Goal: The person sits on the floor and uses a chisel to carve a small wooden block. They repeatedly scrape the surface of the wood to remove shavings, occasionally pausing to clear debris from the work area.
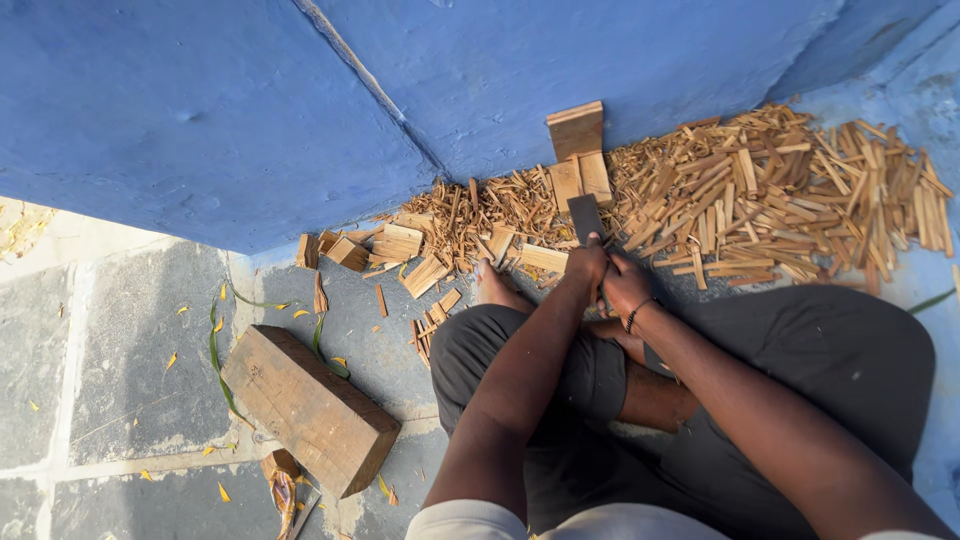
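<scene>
Head view shows me my left hand (587, 262) and right hand (626, 283) both clamped on the dark blade (585, 217); a glancing stroke could reach the bare foot (492, 285) just left of the grip.

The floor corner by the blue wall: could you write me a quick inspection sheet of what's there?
Surface: grey stone floor, dusty, strewn with yellow leaf bits.
Job's things: dark flat blade upright in front of the hands; flat wood pieces behind it.
Clutter: big heap of split wood sticks along the wall; thick wooden block lying apart at left; green leaf strips beside it.
Hands: left hand and right hand close together at the blade; fingers hidden, grip unclear.
Cables: nothing seen.
Surroundings: blue painted wall; person seated on the floor in dark trousers.
</scene>
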